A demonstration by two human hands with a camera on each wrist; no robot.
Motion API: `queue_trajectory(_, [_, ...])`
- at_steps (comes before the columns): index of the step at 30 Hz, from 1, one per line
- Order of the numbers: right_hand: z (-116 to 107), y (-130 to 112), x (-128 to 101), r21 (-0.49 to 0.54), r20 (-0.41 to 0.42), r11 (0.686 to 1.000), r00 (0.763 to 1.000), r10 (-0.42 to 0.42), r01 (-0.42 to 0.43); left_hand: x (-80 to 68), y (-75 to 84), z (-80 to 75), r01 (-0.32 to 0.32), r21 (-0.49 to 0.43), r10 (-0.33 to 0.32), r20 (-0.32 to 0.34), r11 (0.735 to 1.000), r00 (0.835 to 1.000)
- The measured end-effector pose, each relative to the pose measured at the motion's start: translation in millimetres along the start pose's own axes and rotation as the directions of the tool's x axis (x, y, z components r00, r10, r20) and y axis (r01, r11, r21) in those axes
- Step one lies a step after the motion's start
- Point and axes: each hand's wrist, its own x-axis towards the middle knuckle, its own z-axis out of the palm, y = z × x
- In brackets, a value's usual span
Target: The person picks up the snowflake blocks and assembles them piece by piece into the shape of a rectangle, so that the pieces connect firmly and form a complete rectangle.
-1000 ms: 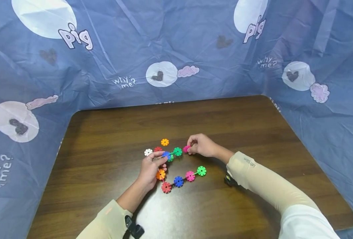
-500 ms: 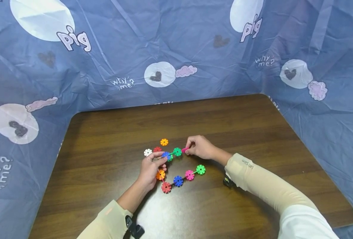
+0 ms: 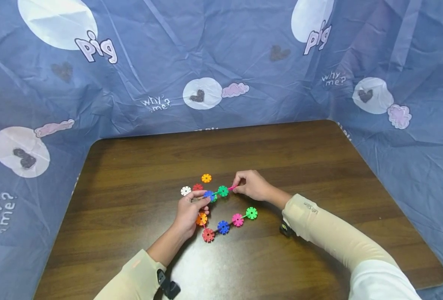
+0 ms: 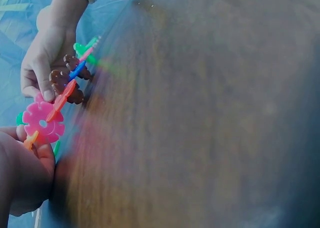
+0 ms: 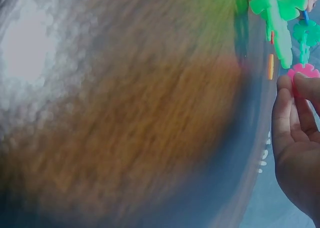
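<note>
Your left hand (image 3: 190, 210) grips the chain of snowflake discs (image 3: 221, 216) at its blue disc (image 3: 208, 194), fingers curled round it just above the table (image 3: 131, 187); hold that end steady so the green disc (image 3: 223, 191) beside it does not twist. To its right, your right hand (image 3: 252, 185) pinches a pink disc (image 3: 232, 188) edge-on against the green one. I judge the slots must line up squarely before you press, so push straight in, gently, and avoid bending the joints already made
</note>
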Motion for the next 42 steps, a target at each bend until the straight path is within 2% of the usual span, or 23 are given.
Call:
queue_trajectory(20, [4.8, 2.4, 1.0, 0.019, -0.026, 0.999, 0.999, -0.040, 0.040, -0.9, 0.9, 2.6, -0.004, 0.021, 0.004, -0.006, 1.000, 1.000])
queue_trajectory(28, [5.0, 3.4, 1.3, 0.025, -0.027, 0.993, 0.993, -0.115, 0.115, -1.0, -1.6, 3.5, -0.012, 0.027, 0.013, -0.023, 1.000, 1.000])
queue_trajectory(42, [4.5, 6.8, 0.7, 0.020, -0.047, 0.967, 0.967, -0.252, 0.253, 0.4, -1.9, 6.6, -0.020, 0.091, 0.024, -0.044, 0.996, 0.999])
